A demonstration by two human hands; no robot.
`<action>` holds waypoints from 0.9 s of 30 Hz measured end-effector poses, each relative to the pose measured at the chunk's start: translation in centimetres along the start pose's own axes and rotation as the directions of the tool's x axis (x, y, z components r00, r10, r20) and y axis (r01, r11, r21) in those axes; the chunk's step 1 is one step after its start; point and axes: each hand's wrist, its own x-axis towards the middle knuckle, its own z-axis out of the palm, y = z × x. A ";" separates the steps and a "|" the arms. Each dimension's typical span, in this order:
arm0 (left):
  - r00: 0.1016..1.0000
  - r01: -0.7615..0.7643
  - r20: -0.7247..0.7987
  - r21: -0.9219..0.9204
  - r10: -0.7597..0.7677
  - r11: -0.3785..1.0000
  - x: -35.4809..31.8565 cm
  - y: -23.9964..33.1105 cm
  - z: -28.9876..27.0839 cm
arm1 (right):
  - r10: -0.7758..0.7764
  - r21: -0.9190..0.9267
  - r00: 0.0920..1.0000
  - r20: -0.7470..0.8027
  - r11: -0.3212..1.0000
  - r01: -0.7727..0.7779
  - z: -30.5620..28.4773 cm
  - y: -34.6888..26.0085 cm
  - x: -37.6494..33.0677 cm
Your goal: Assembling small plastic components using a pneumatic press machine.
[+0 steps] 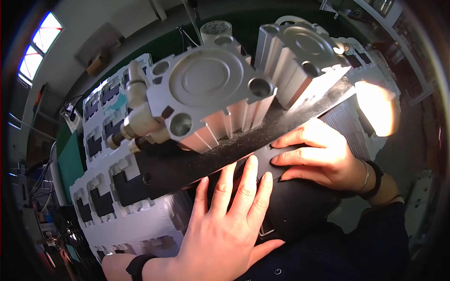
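Both hands lie flat, fingers spread, gripping nothing: the left hand (225, 229) and right hand (323, 157) press on a rounded black housing (300, 206) under a black plate (225, 154). Two finned aluminium cylinders (211, 98) stand along the plate's upper edge. With neither clasped, the tilted plate could probably slide off, dropping onto the white foam trays (136, 220).

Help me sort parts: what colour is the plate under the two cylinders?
Black plate, in the head view.
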 end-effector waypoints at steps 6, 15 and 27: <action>0.987 -0.072 -0.122 0.226 0.102 0.972 -0.2 -1.9 3.3 | 0.016 -0.035 1.000 0.009 0.999 -0.016 0.1 -0.1 0.2; 0.998 -0.054 -0.018 0.062 0.055 0.997 1.0 -0.2 -0.7 | -0.025 -0.028 0.999 -0.037 0.999 0.024 0.3 0.3 -0.1; 0.985 -0.092 0.150 0.042 0.085 0.995 -0.2 2.0 -1.6 | -0.001 0.130 0.996 0.084 0.991 -0.010 -1.3 -0.9 -1.4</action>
